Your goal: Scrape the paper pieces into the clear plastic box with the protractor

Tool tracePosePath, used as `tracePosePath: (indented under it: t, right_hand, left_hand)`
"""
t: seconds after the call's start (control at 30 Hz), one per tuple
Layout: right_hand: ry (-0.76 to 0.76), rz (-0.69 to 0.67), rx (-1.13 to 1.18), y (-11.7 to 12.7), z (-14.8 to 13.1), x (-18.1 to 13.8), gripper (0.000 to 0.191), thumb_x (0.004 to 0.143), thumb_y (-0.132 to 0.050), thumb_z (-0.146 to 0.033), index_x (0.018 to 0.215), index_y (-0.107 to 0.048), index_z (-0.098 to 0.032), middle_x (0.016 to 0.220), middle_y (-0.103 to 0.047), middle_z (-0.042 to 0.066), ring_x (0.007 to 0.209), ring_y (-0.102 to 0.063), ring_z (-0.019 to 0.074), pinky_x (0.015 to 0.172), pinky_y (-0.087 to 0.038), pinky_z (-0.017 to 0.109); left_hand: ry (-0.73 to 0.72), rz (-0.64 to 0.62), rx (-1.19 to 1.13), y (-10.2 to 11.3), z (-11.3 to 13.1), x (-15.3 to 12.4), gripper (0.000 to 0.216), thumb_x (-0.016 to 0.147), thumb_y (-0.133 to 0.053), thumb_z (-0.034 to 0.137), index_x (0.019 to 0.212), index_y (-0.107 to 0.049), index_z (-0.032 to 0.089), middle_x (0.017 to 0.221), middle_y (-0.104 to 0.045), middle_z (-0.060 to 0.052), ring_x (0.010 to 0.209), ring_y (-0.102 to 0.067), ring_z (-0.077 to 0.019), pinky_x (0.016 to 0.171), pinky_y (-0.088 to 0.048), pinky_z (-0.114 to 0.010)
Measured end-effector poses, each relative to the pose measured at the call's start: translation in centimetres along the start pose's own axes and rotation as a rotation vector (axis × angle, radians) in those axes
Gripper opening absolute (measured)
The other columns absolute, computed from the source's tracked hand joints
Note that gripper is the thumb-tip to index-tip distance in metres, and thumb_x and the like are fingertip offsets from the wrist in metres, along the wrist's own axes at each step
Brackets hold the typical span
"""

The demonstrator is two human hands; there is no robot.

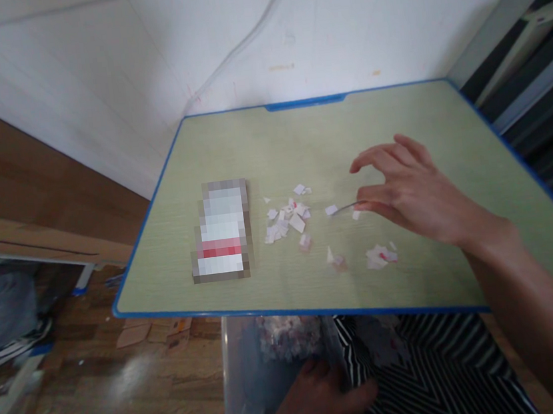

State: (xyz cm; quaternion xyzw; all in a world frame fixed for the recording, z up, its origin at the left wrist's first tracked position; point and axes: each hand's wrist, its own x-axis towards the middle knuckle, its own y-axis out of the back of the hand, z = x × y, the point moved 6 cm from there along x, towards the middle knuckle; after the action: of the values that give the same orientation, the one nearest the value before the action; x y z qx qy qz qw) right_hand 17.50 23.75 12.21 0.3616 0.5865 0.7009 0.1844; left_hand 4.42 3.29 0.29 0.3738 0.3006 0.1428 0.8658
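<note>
My right hand (405, 191) hovers over a green desk (299, 144) with a blue rim, thumb and forefinger pinched on thin metal tweezers (344, 208). The tweezer tips touch a small white paper scrap (330, 210). Several more torn white and red scraps (288, 220) lie in a loose pile to the left, others (381, 256) nearer the front edge. My left hand (315, 404) is below the desk, fingers curled on a clear plastic bag (255, 364) that holds paper bits.
A blurred white and red card or packet (221, 230) lies flat on the desk's left part. A white wall stands behind. Dark shelving (536, 67) is at the right. Cardboard (23, 238) and wooden floor lie to the left. Striped fabric (427, 363) covers my lap.
</note>
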Motion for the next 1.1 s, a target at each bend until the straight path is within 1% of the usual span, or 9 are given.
tracePosePath:
  t: [0.07,0.23,0.4,0.57,0.67,0.8,0.93,1.03,1.1]
  right_hand:
    - [-0.02,-0.01,-0.013,-0.1,0.3,0.0,0.032,0.093,-0.048,-0.031,0.073,-0.071,-0.023,0.118,-0.056,0.011,0.118,-0.048,0.0293,0.107,-0.026,0.06]
    - [0.016,-0.043,0.022,-0.2,0.7,-0.3,0.033,0.094,-0.046,-0.032,0.075,-0.071,-0.022,0.114,-0.057,0.011,0.11,-0.053,0.0281,0.102,-0.03,0.063]
    - [-0.024,0.03,-0.002,0.0,0.9,-0.2,0.036,0.095,-0.043,-0.032,0.074,-0.07,-0.021,0.115,-0.057,0.011,0.113,-0.052,0.0296,0.103,-0.03,0.062]
    - [-0.048,0.007,-0.039,-0.9,0.5,0.1,0.028,0.093,-0.049,-0.027,0.074,-0.068,-0.02,0.114,-0.058,0.01,0.112,-0.052,0.0282,0.104,-0.029,0.06]
    - [-0.072,0.029,-0.065,-1.1,0.5,0.2,0.024,0.091,-0.051,-0.025,0.075,-0.068,-0.019,0.114,-0.058,0.009,0.111,-0.052,0.0269,0.105,-0.027,0.059]
    - [0.037,0.008,0.003,-1.1,-0.1,0.2,0.025,0.092,-0.051,-0.027,0.075,-0.069,-0.022,0.113,-0.058,0.006,0.11,-0.052,0.0234,0.105,-0.029,0.054]
    - [0.023,0.046,-0.039,-0.4,-0.1,0.2,0.031,0.093,-0.048,-0.027,0.072,-0.069,-0.02,0.11,-0.06,0.009,0.11,-0.052,0.0263,0.104,-0.028,0.06]
    - [0.059,0.049,-0.048,-0.2,-0.4,0.1,0.03,0.093,-0.048,-0.025,0.072,-0.069,-0.021,0.107,-0.061,0.008,0.107,-0.054,0.0259,0.105,-0.028,0.06]
    - [0.072,0.02,-0.027,-0.2,-0.4,0.0,0.029,0.093,-0.048,-0.025,0.074,-0.069,-0.022,0.105,-0.061,0.007,0.105,-0.054,0.0244,0.106,-0.027,0.058]
  left_hand:
    - [0.018,-0.003,0.01,0.1,0.0,0.0,0.047,0.09,-0.065,0.023,0.131,-0.044,0.029,0.105,-0.062,-0.008,0.094,-0.06,-0.0274,0.079,-0.049,-0.037]
    - [0.01,0.026,-0.001,0.2,0.1,-0.2,0.045,0.091,-0.064,0.024,0.131,-0.044,0.029,0.108,-0.061,-0.008,0.095,-0.06,-0.0274,0.079,-0.049,-0.036]
    - [0.01,0.001,0.003,0.1,0.1,-0.2,0.045,0.091,-0.065,0.024,0.131,-0.045,0.029,0.103,-0.062,-0.008,0.093,-0.06,-0.0277,0.077,-0.048,-0.037]
    - [0.022,-0.006,0.0,0.3,0.1,-0.1,0.045,0.092,-0.063,0.021,0.132,-0.044,0.028,0.106,-0.061,-0.009,0.094,-0.059,-0.0271,0.079,-0.047,-0.036]
    - [0.019,-0.008,0.006,0.1,0.0,-0.1,0.046,0.091,-0.063,0.022,0.132,-0.043,0.028,0.105,-0.061,-0.009,0.094,-0.059,-0.0276,0.079,-0.047,-0.037]
    - [-0.014,-0.01,-0.001,-0.1,0.0,0.0,0.044,0.091,-0.063,0.024,0.131,-0.044,0.026,0.105,-0.061,-0.01,0.096,-0.059,-0.0273,0.082,-0.047,-0.038]
    - [-0.004,0.006,-0.002,-0.1,0.0,0.0,0.045,0.09,-0.064,0.023,0.131,-0.044,0.028,0.106,-0.061,-0.009,0.097,-0.059,-0.0277,0.082,-0.048,-0.037]
    - [0.008,0.007,0.023,0.0,0.0,0.0,0.043,0.091,-0.063,0.023,0.131,-0.045,0.028,0.104,-0.062,-0.008,0.094,-0.06,-0.0274,0.08,-0.048,-0.037]
    - [0.011,-0.005,0.021,0.0,-0.1,0.0,0.044,0.092,-0.063,0.023,0.132,-0.044,0.028,0.106,-0.062,-0.009,0.096,-0.06,-0.0273,0.081,-0.048,-0.037]
